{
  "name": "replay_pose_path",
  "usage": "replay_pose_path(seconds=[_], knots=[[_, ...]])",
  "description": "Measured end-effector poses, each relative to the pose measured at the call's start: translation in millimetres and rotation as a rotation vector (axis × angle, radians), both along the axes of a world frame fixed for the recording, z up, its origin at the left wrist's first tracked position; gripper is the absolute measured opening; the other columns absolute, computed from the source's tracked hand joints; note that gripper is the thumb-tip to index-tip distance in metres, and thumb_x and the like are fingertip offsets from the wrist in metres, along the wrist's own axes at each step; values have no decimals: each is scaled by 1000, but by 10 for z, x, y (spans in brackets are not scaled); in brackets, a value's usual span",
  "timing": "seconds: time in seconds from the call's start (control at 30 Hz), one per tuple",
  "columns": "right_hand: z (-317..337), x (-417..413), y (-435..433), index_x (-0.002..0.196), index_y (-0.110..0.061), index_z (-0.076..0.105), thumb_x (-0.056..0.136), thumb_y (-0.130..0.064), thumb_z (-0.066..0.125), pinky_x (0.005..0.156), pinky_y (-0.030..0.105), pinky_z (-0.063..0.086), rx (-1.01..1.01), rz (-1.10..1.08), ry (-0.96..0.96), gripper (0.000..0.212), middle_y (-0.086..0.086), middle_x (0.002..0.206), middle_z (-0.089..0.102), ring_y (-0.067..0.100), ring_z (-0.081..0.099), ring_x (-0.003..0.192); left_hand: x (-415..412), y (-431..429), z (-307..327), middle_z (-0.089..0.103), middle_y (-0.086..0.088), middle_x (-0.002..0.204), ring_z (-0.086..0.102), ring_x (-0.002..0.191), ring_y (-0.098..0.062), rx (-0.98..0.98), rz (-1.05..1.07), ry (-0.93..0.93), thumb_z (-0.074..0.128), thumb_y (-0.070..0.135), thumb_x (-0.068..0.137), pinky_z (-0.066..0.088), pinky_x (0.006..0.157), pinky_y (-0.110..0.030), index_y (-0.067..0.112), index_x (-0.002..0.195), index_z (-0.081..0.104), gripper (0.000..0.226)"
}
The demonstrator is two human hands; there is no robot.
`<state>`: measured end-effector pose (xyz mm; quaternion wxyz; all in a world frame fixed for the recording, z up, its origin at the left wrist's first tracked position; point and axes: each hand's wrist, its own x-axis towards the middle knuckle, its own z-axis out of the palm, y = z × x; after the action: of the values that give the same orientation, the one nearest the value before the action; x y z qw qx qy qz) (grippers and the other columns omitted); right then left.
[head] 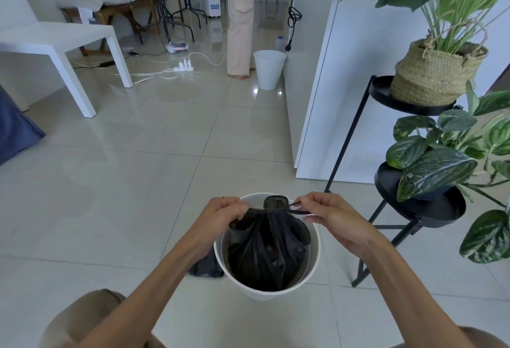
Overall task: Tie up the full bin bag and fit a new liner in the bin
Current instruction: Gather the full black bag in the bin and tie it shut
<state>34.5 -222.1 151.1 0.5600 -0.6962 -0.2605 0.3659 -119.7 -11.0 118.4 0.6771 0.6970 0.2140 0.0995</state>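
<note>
Hands, left (224, 211) and right (328, 214), pinch one black bag (266, 248) in one bin (313, 262).

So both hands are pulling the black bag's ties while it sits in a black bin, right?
Not quite: the head view shows the bin is white, not black. The rest holds: the left hand and right hand pull the ties of the black bag sitting inside it.

Glossy pale beige floor tiles (165, 132) mirror soft daylight. A low white square-legged table (58, 41) stands at the left, white power strips with trailing cables (184, 65) beyond it. A tall white cabinet panel (350, 77) rises on the right, beside a black metal two-tier plant stand (408, 209) carrying a woven straw basket planter (433, 71).
</note>
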Motion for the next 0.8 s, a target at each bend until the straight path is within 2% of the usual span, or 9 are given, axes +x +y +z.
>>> replay_pose_path(seconds=[0.07,0.1,0.2,0.3,0.37,0.43,0.53,0.63,0.8], knots=[[23,-100,80,95,3,70,96,-26,57,97,33,50,290,-122,331,31,13,114,74,21,69,110,85,-94,-59,71,-25,95,73,96,-31,-264,136,-62,57,5,93,56,93,-30,-16,87,64,23],[44,-121,113,90,2,67,97,-26,54,102,38,47,416,-173,486,32,16,118,72,25,67,114,131,-126,-89,71,-28,98,72,101,-37,-386,193,-87,56,3,93,55,96,-34,-12,84,64,19],[76,-89,167,75,-10,57,102,-28,49,106,47,43,663,-298,806,33,13,101,73,31,67,116,179,-138,-117,73,-23,89,68,99,-37,-748,301,-140,54,7,94,51,99,-42,1,78,60,18],[-4,-6,156,75,-14,52,103,-28,48,99,46,49,796,-428,861,31,3,72,57,23,68,83,145,-37,-24,73,-16,89,68,102,-34,-1116,381,-343,48,12,99,49,99,-46,11,66,50,33],[-63,69,145,75,-15,49,102,-29,47,84,37,53,855,-511,894,31,-1,66,47,15,50,62,152,12,90,68,-10,75,71,85,-30,-1235,386,-477,45,15,101,50,96,-46,12,63,49,38],[-76,172,141,74,-16,47,102,-31,46,63,26,46,812,-550,854,31,-3,64,42,12,36,52,199,71,175,51,-4,60,56,55,-21,-1156,368,-471,44,19,102,51,80,-40,14,64,45,38],[-79,379,80,72,-18,47,103,-36,46,44,22,31,601,-546,670,36,-4,59,39,10,27,46,222,287,230,36,0,52,31,40,-15,-865,422,-317,44,20,102,41,53,-30,17,66,37,37],[-193,585,-103,70,-17,44,104,-35,47,42,22,26,460,-610,545,39,-3,59,34,10,24,44,146,579,161,32,3,47,26,36,-12,-717,516,-237,42,17,102,32,40,-22,18,67,34,36],[-393,713,-274,68,-16,41,104,-28,46,42,24,25,368,-665,469,39,-1,61,29,11,21,44,125,750,64,23,2,55,21,37,-12,-595,602,-167,41,11,100,25,37,-20,18,67,32,35]])
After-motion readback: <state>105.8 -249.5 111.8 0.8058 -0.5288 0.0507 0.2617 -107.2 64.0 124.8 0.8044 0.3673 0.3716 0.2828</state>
